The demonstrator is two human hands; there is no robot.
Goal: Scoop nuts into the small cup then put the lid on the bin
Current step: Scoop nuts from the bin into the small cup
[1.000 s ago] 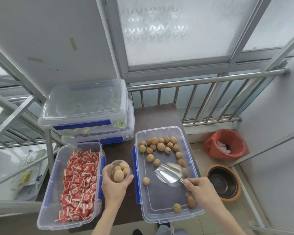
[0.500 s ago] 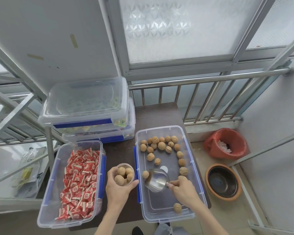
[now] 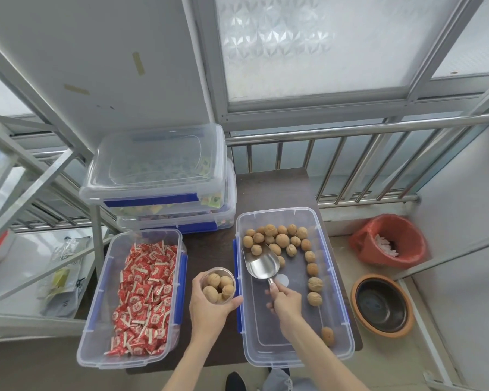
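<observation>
Four clear bins [image 3: 294,283] sit on one table [image 3: 271,187]: two open, two stacked with lids. One cup [image 3: 219,285] holds about five nuts [image 3: 212,279]. There is one scoop [image 3: 261,263], two hands [image 3: 209,309] and two pots.

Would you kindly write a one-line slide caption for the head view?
Left hand holds a small cup of walnuts while right hand steers an empty metal scoop in the open nut bin.

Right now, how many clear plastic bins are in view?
4: the open nut bin at right, the open candy bin at left, and two lidded bins stacked behind, upper on lower.
</observation>
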